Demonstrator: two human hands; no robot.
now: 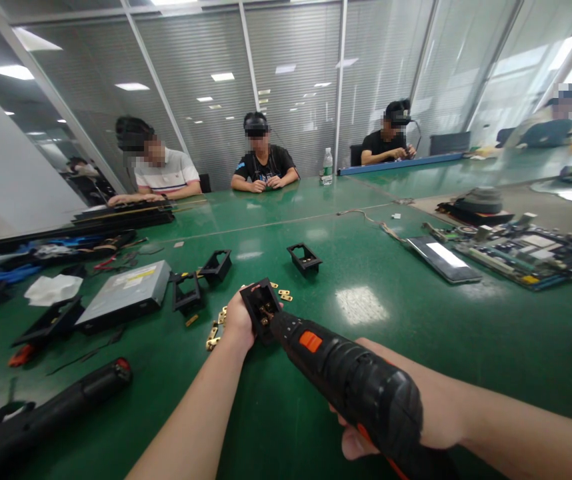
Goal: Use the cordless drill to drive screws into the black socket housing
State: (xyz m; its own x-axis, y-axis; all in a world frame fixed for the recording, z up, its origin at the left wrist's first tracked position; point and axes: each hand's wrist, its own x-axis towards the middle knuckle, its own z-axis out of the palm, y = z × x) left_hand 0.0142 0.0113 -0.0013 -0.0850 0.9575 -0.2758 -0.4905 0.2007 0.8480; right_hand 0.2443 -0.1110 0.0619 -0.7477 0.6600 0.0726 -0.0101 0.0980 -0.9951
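Observation:
My left hand (240,319) grips a black plastic socket housing (258,293), tilted with its open side toward me. Brass contacts show inside it. A black and orange cordless drill (346,373) is in my right hand (361,427), wrapped round the handle. The drill's front end reaches the housing's lower edge; its bit tip is hidden. Brass strips (213,333) lie beside my left hand, and more small brass pieces (284,293) lie just beyond the housing. Similar black frames (304,257) stand on the green table, two of them (186,293) (216,265) to the left.
A silver optical drive (126,293) sits at left, with another black power tool (66,407) nearer me. To the right are a phone-like slab (441,259) and a circuit board (531,250). Several people sit across the green table (276,220), near a water bottle (327,167).

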